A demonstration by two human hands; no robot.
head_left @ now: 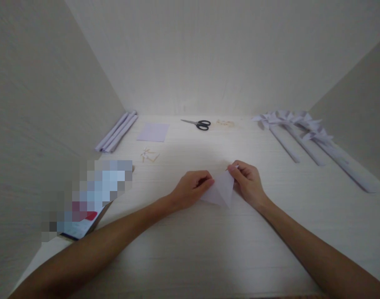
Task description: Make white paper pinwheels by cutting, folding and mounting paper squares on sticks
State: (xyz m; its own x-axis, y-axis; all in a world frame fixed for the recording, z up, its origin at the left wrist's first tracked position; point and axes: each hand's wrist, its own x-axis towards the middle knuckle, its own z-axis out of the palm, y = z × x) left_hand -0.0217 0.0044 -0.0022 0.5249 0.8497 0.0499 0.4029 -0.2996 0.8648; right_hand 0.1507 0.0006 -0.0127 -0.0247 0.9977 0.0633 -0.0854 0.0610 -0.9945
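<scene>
Both your forearms angle in across the table [190, 257], and your left hand [191, 189] and right hand [247, 182] each pinch a side of the folded paper [221, 189] lying flat between them. Scissors [198, 123] sit well behind the paper, a lilac sheet [153, 132] behind-left, pinwheels [302, 133] far right.

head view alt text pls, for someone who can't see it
Left hand and right hand pinch a folded paper on a pale table. Behind lie scissors, a paper square, paper rolls and pinwheels.
</scene>
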